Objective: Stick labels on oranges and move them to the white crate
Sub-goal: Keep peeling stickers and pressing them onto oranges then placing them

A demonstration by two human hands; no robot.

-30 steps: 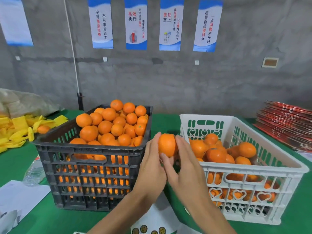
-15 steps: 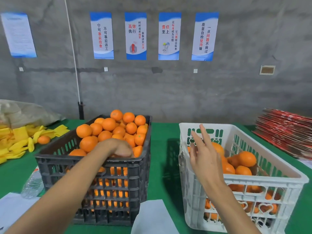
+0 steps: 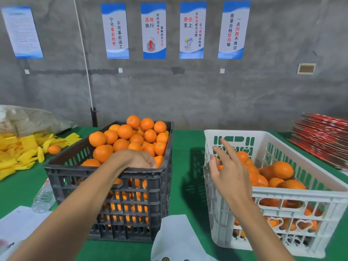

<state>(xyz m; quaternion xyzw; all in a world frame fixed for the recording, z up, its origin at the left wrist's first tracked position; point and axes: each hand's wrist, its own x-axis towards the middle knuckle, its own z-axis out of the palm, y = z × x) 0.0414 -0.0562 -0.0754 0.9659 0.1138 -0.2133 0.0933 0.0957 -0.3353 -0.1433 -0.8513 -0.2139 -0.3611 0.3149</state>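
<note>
Left hand (image 3: 138,159) dipped over the near rim of the black crate (image 3: 105,172), fingers curled down among the heaped oranges (image 3: 131,138); whether gripping one, impossible to tell. Right hand (image 3: 228,173) raised above the near left corner of the white crate (image 3: 301,194), fingers (image 3: 225,146) spread and holding nothing. More oranges inside the white crate. Label sheet (image 3: 177,240) at the table's near edge, between both crates.

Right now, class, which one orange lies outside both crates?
The lone orange on the green table, left of the black crate, lying among yellow wrappers. All the other oranges sit inside the black crate or the white crate.
</note>
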